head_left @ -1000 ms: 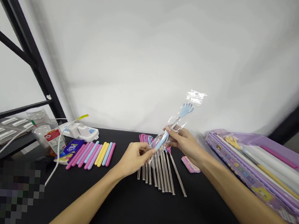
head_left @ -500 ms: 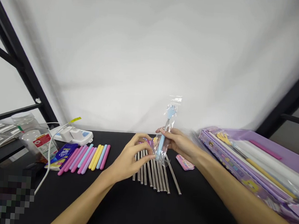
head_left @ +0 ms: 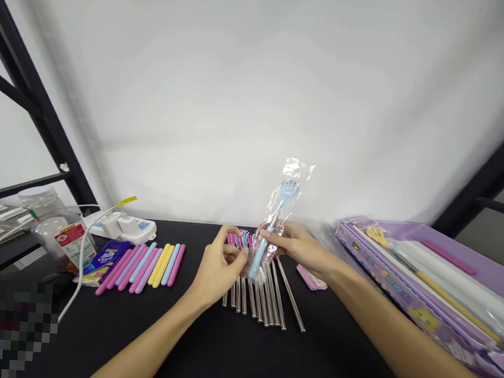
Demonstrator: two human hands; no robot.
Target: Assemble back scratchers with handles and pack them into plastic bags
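My right hand [head_left: 293, 244] is closed round a light blue back scratcher [head_left: 271, 225], its thumb on the handle. The scratcher sits in a clear plastic bag [head_left: 299, 168], claw end up, leaning to the right. At the bag's lower left edge my left hand [head_left: 218, 264] pinches the film between thumb and a finger, its index finger stretched out above. Below and behind both hands lies a row of back scratchers with metal rods [head_left: 265, 305]. Their pink, purple and blue claw heads [head_left: 236, 238] are partly hidden by my hands.
To the left lie loose coloured handles [head_left: 155, 266], a purple packet [head_left: 107, 262], a power strip [head_left: 130, 229] with a white cable, and a clear jar [head_left: 62, 239]. A pink card [head_left: 311, 278] lies on the right, beside a purple box [head_left: 443, 231] holding bagged scratchers.
The bagged back scratcher has turned and now leans to the right, its lower end shifted left. My left hand has moved left, uncovering more claw heads.
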